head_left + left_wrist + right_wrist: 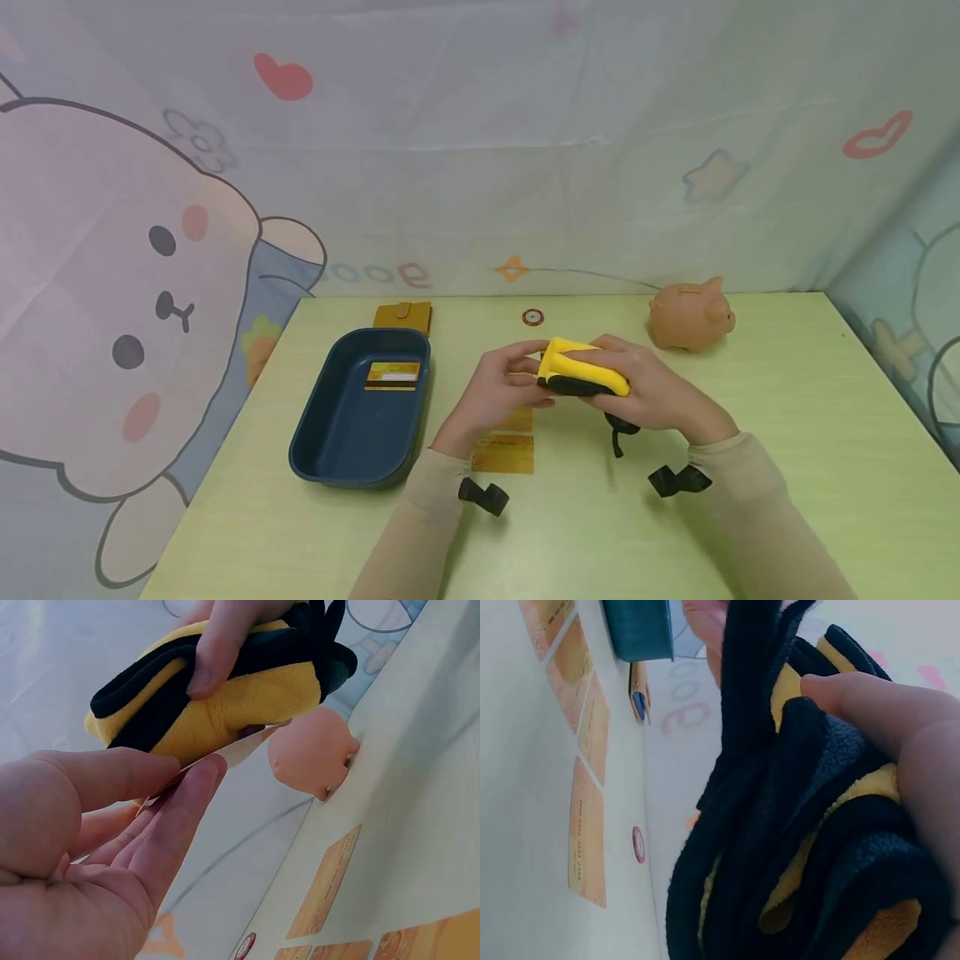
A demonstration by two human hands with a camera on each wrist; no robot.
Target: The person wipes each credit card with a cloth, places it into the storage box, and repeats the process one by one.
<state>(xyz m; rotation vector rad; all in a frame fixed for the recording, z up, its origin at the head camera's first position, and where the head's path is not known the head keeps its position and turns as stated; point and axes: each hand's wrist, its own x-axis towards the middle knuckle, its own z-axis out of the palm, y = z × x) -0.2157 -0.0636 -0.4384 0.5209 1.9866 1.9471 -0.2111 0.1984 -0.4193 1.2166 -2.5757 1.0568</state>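
My right hand [652, 387] grips a soft yellow and black plush bundle [581, 367] above the table, thumb along its near side in the right wrist view. Folded layers with dark edging [847, 750] show there, and a black strap [621, 427] dangles below. From the left, my left hand [495, 392] reaches the bundle's end. Its thumb and fingers pinch a thin flat card [244, 746] against the bundle's underside in the left wrist view. Most of that card is hidden. Below the hands, several orange-gold cards [502, 455] lie on the table.
A dark blue tray [315, 400] stands at left with a gold card [393, 375] in it. Behind it lies a mustard wallet [403, 317]. A red-rimmed chip [533, 317] lies near the back edge. An orange piggy bank [686, 318] stands at back right.
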